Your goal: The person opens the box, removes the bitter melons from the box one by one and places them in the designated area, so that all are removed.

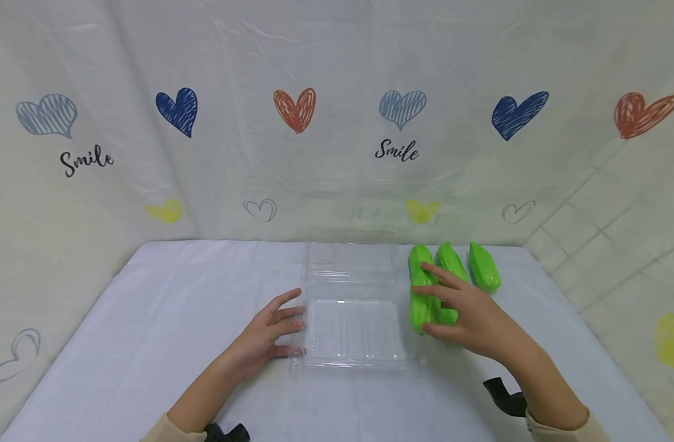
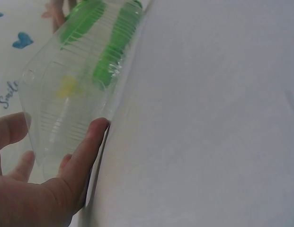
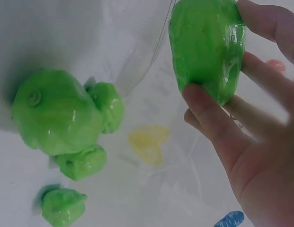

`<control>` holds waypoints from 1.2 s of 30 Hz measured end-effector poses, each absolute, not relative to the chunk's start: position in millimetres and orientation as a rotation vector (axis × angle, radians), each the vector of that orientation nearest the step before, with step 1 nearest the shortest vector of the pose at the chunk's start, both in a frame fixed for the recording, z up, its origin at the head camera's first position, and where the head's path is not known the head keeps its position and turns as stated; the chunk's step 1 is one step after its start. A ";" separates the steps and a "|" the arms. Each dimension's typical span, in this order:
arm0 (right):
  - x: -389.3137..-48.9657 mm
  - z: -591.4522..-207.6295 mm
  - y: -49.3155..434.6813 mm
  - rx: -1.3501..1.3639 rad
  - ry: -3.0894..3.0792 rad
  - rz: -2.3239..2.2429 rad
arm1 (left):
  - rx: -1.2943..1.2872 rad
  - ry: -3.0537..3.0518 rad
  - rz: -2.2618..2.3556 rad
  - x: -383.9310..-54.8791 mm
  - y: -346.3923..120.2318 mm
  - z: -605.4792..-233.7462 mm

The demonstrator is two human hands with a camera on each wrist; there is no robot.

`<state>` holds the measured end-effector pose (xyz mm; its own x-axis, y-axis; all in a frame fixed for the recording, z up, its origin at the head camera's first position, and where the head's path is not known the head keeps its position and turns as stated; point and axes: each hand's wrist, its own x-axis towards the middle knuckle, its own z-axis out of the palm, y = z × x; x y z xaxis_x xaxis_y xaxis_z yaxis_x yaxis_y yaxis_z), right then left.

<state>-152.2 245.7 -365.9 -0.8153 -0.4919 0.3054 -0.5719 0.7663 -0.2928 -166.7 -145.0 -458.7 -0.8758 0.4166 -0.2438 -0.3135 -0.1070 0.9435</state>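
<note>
A clear plastic clamshell box (image 1: 353, 331) lies with its lid (image 1: 350, 261) folded back, away from the person. Spread fingers of the left hand (image 1: 259, 341) rest along the box's left edge, the thumb low at the near corner. On the box's right, the right hand (image 1: 469, 313) grips a shiny green ridged fruit (image 3: 208, 47) between thumb and fingers. Below it in the right wrist view, a big rounded green fruit (image 3: 57, 111) sits on the cloth, with smaller-looking ones (image 3: 83, 161) behind it. The box's tray holds nothing.
Two more green fruits (image 1: 484, 267) (image 1: 452, 261) lie at the back right of the white-covered table (image 1: 204, 288). A pale backdrop (image 1: 337, 166) printed with hearts and "Smile" stands close behind the table. Black wrist straps (image 1: 505, 398) are on both arms.
</note>
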 end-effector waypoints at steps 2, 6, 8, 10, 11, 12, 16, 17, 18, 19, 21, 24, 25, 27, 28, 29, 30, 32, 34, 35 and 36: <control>-151.7 -365.9 248.5 0.832 -2.751 0.544 | 0.117 1.696 2.026 -166.9 -145.2 -459.1; -150.2 -365.7 253.3 0.821 -2.738 0.522 | 0.121 1.699 2.025 -166.1 -145.4 -458.3; -149.4 -365.9 255.6 0.817 -2.732 0.516 | 0.121 1.702 2.025 -165.3 -145.3 -457.2; -149.0 -366.4 257.7 0.814 -2.734 0.512 | 0.122 1.704 2.024 -164.6 -145.1 -456.2; -149.2 -366.7 258.6 0.815 -2.736 0.509 | 0.123 1.706 2.024 -164.4 -144.9 -455.8; -149.5 -366.9 259.6 0.815 -2.738 0.508 | 0.123 1.709 2.024 -164.4 -144.8 -455.6; -151.6 -367.5 263.8 0.810 -2.751 0.495 | 0.120 1.716 2.022 -165.0 -144.6 -456.2; -152.1 -367.5 265.0 0.808 -2.756 0.495 | 0.120 1.717 2.022 -165.1 -144.6 -456.4; -152.4 -367.4 266.4 0.802 -2.765 0.495 | 0.120 1.719 2.021 -165.3 -144.5 -456.7; -152.5 -367.2 267.8 0.794 -2.775 0.495 | 0.119 1.720 2.020 -165.4 -144.4 -457.0; -152.4 -366.7 270.8 0.774 -2.805 0.498 | 0.117 1.718 2.021 -165.7 -144.1 -457.6; -152.7 -365.3 274.4 0.744 -2.846 0.513 | 0.113 1.712 2.025 -166.6 -144.4 -457.5; -152.7 -365.0 275.7 0.736 -2.855 0.514 | 0.111 1.709 2.026 -166.8 -144.4 -457.3; -152.6 -364.6 277.9 0.727 -2.867 0.510 | 0.112 1.704 2.027 -167.0 -144.3 -456.9; -152.5 -364.6 279.0 0.725 -2.869 0.510 | 0.113 1.703 2.027 -167.0 -144.3 -456.7; -152.8 -364.8 279.9 0.721 -2.868 0.509 | 0.115 1.701 2.027 -167.0 -144.2 -456.5; -153.1 -365.1 280.8 0.718 -2.863 0.505 | 0.116 1.700 2.027 -167.0 -144.3 -456.4; -153.6 -365.4 282.5 0.719 -2.853 0.497 | 0.121 1.695 2.029 -166.9 -144.4 -456.4; -154.1 -365.4 283.9 0.720 -2.843 0.493 | 0.124 1.689 2.032 -166.9 -144.8 -456.5; -154.5 -365.4 284.5 0.721 -2.836 0.488 | 0.125 1.688 2.032 -167.0 -145.0 -456.7; -154.6 -365.3 285.2 0.725 -2.832 0.485 | 0.127 1.687 2.034 -167.1 -145.2 -456.8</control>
